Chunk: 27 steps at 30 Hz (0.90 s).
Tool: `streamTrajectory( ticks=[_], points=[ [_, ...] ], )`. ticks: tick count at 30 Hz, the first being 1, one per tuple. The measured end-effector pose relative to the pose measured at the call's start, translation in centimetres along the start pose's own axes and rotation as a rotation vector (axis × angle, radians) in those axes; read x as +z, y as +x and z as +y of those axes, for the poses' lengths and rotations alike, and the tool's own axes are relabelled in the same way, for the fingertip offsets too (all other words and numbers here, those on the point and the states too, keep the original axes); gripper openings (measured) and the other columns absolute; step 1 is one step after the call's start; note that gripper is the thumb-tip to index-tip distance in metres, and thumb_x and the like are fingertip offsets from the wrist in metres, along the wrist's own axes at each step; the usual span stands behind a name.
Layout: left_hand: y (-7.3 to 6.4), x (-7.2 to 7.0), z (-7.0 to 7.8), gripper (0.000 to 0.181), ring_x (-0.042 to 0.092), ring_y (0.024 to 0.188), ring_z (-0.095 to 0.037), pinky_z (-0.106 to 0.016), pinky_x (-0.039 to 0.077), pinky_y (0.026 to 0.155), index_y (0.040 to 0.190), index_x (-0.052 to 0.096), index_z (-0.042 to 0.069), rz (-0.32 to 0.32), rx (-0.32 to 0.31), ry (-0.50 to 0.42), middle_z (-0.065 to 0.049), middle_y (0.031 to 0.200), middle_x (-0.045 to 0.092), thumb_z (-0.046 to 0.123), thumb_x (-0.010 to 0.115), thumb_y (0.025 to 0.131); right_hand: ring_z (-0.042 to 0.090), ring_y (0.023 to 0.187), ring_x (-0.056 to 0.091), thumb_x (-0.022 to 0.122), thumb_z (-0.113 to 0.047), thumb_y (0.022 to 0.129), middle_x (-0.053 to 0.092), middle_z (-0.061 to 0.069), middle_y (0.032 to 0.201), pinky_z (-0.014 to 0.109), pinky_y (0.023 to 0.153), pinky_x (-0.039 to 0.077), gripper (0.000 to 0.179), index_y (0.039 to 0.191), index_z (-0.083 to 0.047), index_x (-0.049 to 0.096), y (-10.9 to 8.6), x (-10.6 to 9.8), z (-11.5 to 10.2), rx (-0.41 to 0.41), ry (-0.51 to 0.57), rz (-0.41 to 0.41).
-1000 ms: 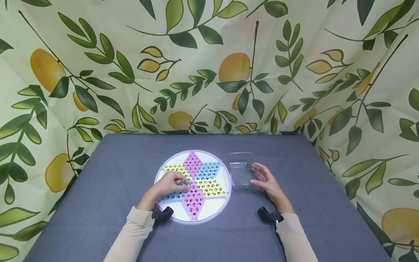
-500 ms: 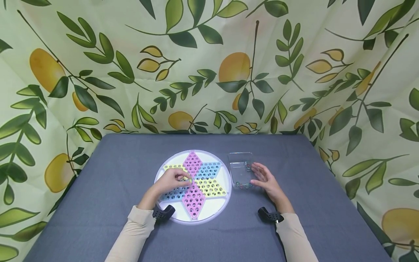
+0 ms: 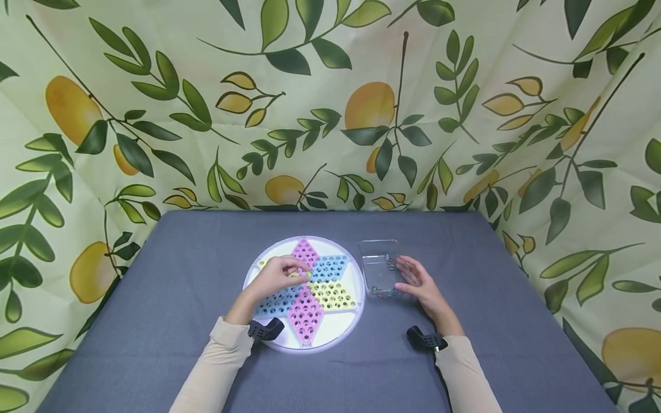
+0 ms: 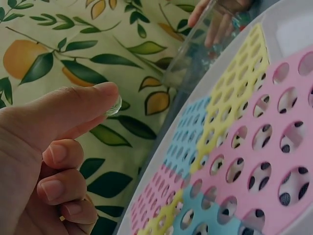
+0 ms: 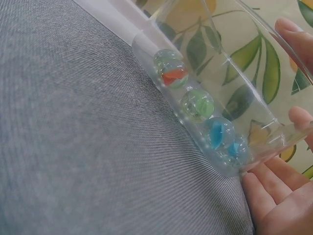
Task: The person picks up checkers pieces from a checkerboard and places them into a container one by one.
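My left hand (image 3: 276, 277) is over the board, left of its centre, pinching a clear greenish marble (image 4: 114, 105) between thumb and index finger. The other fingers curl into the palm. Below lies a round white Chinese checkers board (image 3: 333, 330) with a pink, yellow and blue star full of holes; the hand hides part of its left side. My right hand (image 3: 420, 285) holds the right side of a clear plastic box (image 3: 379, 269), thumb near the front corner and fingers spread along the wall. Several marbles (image 5: 198, 105), with green, orange and blue swirls, lie inside the box.
A grey cloth (image 3: 330, 378) covers the table under board and box. Behind and at both sides hangs a curtain (image 3: 330, 143) printed with leaves and fruit. Each wrist wears a black camera mount (image 3: 424, 339).
My left hand has moved right and away from me across the board, carrying the marble past the star's lower left to near its centre. The right hand and box have stayed put.
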<state>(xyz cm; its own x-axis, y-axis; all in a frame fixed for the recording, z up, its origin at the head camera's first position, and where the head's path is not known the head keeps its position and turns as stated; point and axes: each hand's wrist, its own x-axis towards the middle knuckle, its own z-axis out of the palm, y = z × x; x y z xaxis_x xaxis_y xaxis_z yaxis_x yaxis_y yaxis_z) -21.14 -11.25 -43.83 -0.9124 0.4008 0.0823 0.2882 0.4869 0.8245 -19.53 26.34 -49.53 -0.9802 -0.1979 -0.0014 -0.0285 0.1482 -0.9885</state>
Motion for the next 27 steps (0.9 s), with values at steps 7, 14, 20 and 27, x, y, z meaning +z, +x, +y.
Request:
streamTrajectory(
  ticks=[7,14,20,27],
  points=[
    [0.4,0.4,0.7,0.021,0.036,0.063,-0.005,-0.017,0.032,0.059,0.098,0.074,0.006,0.014,0.047,-0.017,0.005,0.067,0.04,0.017,0.076,0.081,0.04,0.147,0.022,0.068,-0.004,0.085,0.025,0.022,0.157,0.028,0.117,0.029,0.077,0.148,-0.003,0.025,0.0,0.1,-0.1,0.013,-0.01,0.002],
    [0.9,0.8,1.7,0.022,0.037,0.064,-0.004,-0.016,0.033,0.059,0.1,0.074,0.005,0.022,0.08,-0.032,0.005,0.069,0.043,0.016,0.076,0.081,0.04,0.147,0.022,0.068,-0.004,0.085,0.026,0.023,0.157,0.024,0.116,0.03,0.077,0.148,-0.003,0.024,-0.1,0.1,-0.3,0.014,-0.012,0.006],
    [1.3,1.1,2.2,0.021,0.038,0.066,-0.005,-0.016,0.033,0.06,0.1,0.074,0.006,0.028,0.093,-0.033,0.003,0.069,0.045,0.015,0.076,0.081,0.037,0.146,0.025,0.069,-0.004,0.085,0.026,0.024,0.156,0.006,0.105,0.034,0.077,0.148,-0.002,0.025,-0.1,0.1,-0.3,0.008,-0.003,0.005],
    [1.7,1.6,2.7,0.021,0.038,0.065,-0.005,-0.015,0.033,0.059,0.1,0.074,0.005,0.031,0.119,-0.085,0.004,0.07,0.043,0.013,0.075,0.081,0.036,0.146,0.026,0.069,-0.005,0.085,0.027,0.023,0.156,0.008,0.107,0.034,0.077,0.148,-0.002,0.026,-0.1,0.1,-0.2,-0.001,-0.004,0.002]
  ],
)
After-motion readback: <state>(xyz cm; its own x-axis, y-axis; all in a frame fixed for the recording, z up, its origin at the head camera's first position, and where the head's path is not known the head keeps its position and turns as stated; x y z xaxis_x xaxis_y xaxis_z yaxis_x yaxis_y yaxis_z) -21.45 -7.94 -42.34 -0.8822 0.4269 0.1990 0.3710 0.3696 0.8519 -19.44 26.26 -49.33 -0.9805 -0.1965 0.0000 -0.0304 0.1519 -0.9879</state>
